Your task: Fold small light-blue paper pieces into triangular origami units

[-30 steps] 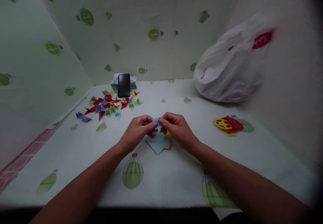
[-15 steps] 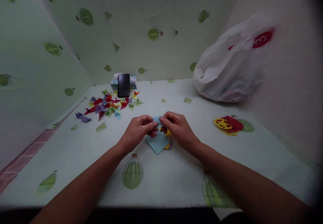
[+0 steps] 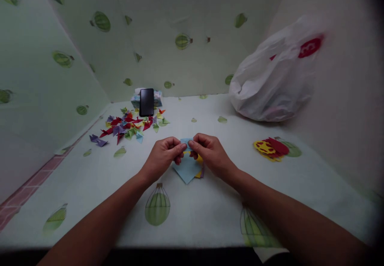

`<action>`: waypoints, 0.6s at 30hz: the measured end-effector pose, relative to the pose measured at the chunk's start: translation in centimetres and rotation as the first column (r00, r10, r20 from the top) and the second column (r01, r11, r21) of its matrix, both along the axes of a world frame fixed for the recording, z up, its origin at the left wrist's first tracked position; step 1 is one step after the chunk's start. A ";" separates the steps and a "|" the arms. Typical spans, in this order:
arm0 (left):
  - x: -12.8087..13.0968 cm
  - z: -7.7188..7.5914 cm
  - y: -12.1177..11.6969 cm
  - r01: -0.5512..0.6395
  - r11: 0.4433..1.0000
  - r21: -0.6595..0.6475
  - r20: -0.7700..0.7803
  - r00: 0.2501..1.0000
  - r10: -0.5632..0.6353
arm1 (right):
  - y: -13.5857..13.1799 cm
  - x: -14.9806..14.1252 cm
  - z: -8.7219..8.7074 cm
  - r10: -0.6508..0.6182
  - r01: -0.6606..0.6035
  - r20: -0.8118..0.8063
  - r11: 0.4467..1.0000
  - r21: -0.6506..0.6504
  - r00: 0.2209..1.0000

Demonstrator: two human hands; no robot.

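Between both sets of fingertips is a small folded piece of light blue origami paper (image 3: 186, 141). My left hand (image 3: 167, 153) pinches its left side, thumb on top. On the other side my right hand (image 3: 209, 150) pinches it the same way. Part of the folded piece is hidden by my fingers. Right below lies a stack of square papers (image 3: 187, 170), blue on top, with yellow and purple edges showing at the right.
At the back left is a heap of colourful folded paper birds (image 3: 129, 126). A phone (image 3: 147, 102) leans on a tissue pack (image 3: 157, 98) behind them. Red and yellow paper cut-outs (image 3: 271, 149) lie to the right. A white plastic bag (image 3: 273, 78) stands at the back right.
My left fingers have shifted slightly left along the blue piece, so a little more of it shows between my thumbs. Both hands keep their pinch.
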State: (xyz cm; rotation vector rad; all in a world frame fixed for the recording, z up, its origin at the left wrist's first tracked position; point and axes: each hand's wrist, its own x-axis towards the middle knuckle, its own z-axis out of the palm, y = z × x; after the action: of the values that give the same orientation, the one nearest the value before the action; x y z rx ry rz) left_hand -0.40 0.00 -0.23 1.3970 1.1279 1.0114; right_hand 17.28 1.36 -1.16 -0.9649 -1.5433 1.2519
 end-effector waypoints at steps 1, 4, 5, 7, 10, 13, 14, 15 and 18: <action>0.0 0.0 0.0 -0.001 1.000 0.017 -0.010 1.000 0.001 | 0.0 0.0 0.0 0.008 -0.008 0.000 1.000 0.001 1.000; -0.2 0.0 0.1 0.015 0.999 0.052 -0.035 0.999 -0.013 | 0.0 0.1 -0.1 0.043 -0.043 -0.011 0.999 -0.001 0.999; -0.2 0.1 0.1 0.026 0.998 0.057 -0.042 0.999 -0.024 | 0.0 0.1 -0.2 0.057 -0.057 -0.025 0.998 -0.002 0.998; -0.3 0.3 0.0 0.049 0.997 0.059 -0.059 0.997 -0.046 | 0.1 0.1 -0.3 0.079 -0.080 -0.063 0.997 -0.008 0.995; -0.3 0.5 0.0 0.074 0.995 0.061 -0.081 0.994 -0.069 | 0.1 0.0 -0.3 0.083 -0.086 -0.098 0.996 -0.024 0.992; -0.3 0.4 0.0 0.067 0.995 0.067 -0.084 0.995 -0.061 | 0.1 -0.1 -0.1 0.065 -0.067 -0.085 0.997 -0.024 0.994; -0.2 0.3 0.0 0.059 0.996 0.069 -0.081 0.995 -0.053 | 0.1 -0.1 -0.1 0.061 -0.063 -0.076 0.998 -0.022 0.995; -0.2 0.3 0.0 0.051 0.996 0.072 -0.075 0.996 -0.046 | 0.1 -0.1 0.0 0.057 -0.059 -0.065 0.998 -0.020 0.996; 0.0 0.0 0.0 0.041 0.995 0.086 -0.044 0.998 -0.037 | 0.2 -0.1 0.0 0.057 -0.057 -0.036 0.998 -0.013 0.998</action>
State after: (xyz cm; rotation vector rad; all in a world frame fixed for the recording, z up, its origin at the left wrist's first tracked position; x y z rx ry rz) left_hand -0.42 -0.05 -0.27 1.5105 1.0945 1.0170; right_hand 17.23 1.53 -1.15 -0.9082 -1.5458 1.3145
